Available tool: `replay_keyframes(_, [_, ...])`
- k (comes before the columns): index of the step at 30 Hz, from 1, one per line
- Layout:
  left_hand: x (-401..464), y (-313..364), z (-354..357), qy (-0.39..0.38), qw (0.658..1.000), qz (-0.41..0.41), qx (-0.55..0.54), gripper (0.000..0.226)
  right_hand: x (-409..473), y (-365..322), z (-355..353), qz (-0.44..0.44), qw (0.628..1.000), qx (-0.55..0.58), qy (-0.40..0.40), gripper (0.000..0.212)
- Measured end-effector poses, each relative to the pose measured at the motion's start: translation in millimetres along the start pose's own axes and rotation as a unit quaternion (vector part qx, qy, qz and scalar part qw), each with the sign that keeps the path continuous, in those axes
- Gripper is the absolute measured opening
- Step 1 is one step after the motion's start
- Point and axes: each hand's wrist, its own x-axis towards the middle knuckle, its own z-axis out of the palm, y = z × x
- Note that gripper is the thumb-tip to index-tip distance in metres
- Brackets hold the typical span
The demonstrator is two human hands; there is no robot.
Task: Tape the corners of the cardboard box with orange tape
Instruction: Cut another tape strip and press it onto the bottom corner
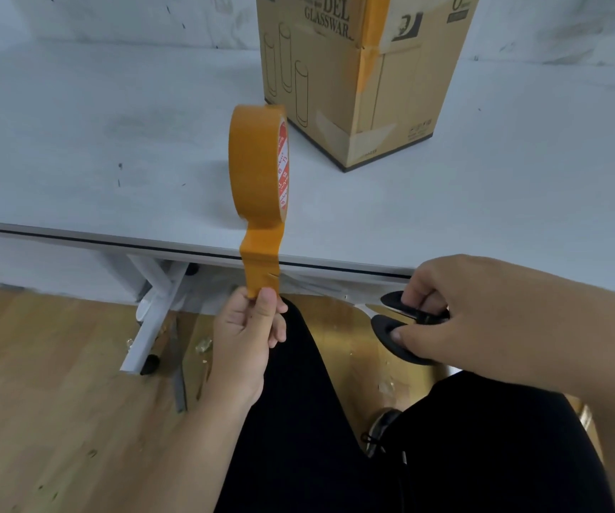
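Head view: seated person, both hands below the table edge, mid-cut on a tape strip.
Left hand (250,327): closed in a pinch, thumb and fingers clamped on the free end of the tape strip (261,253), pulling it down off the table edge.
Right hand (457,309): fingers through the black handles of the scissors (398,320), handles spread apart; blades mostly hidden, pointing left toward the strip.
Strip: hangs taut from the roll to the left-hand pinch; small nick visible on its right edge just above the thumb.
Orange tape roll (259,162): upright on its rim at the near edge of the table (113,142), apparently held up only by strip tension.
Cardboard box (346,75): upright on the table behind the roll and right of it, well apart from both hands; one vertical corner already carries orange tape (372,42), lower part of that corner looks bare.
Step (judgement): cutting a length for the next corner.
Risk 1: roll tips or rolls off the edge once the strip is severed, since nothing else steadies it.
Risk 2: cut starts at the nick and runs crooked, tearing the strip ragged.
Risk 3: freed strip curls and sticks to itself or to the fingers, because only one end is held.
Risk 4: piece is short, so it may not cover the bare length of corner.
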Motion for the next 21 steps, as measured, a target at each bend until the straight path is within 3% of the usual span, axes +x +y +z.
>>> replay_keyframes(21, [1.4,0.2,1.4,-0.001,1.0,0.003,-0.019,0.042,20.9,-21.5,-5.6,-0.06,0.996,-0.053,0.037,0.03])
